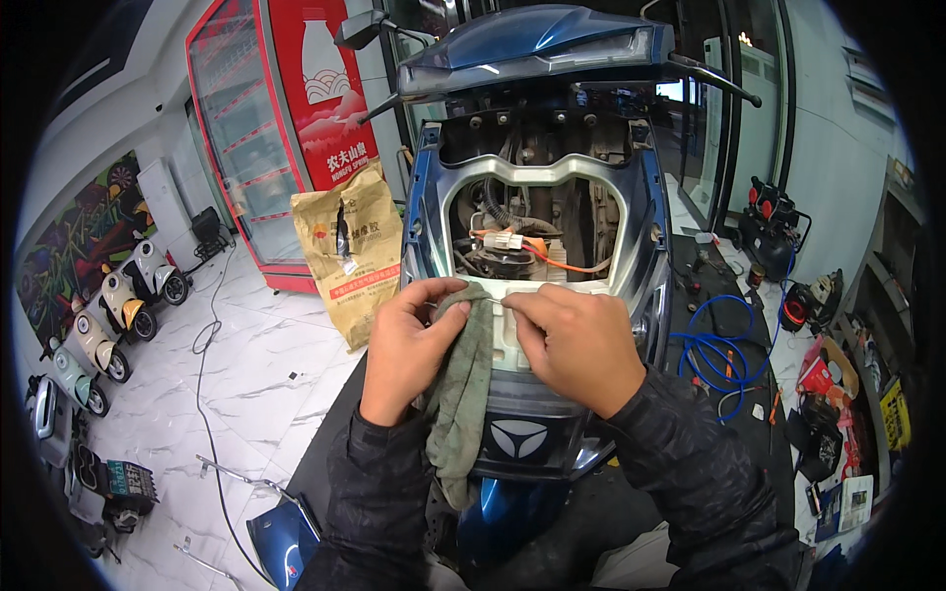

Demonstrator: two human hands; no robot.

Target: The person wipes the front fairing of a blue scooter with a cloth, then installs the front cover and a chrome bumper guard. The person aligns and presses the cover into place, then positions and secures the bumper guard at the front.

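Observation:
In front of me stands a blue scooter (527, 44) with its front opened up. My left hand (409, 350) is closed around a grey-green cloth (463, 399), which hangs down over the scooter's front. My right hand (583, 345) is pinched at the lower rim of the white inner panel (506, 340), right beside the cloth; whatever its fingertips hold is hidden. Through the panel's opening show a white connector (505, 239), an orange cable (576, 266) and a black corrugated hose (498, 209). Below the hands sits a dark badge plate (519, 439).
A tan paper sack (350, 256) leans by a red-framed display fridge (246, 138) at the left. On the right lie a coiled blue hose (705, 350) and a black compressor (774, 231). A blue body panel (281, 542) rests at lower left. Several small scooters (123, 305) line the left wall.

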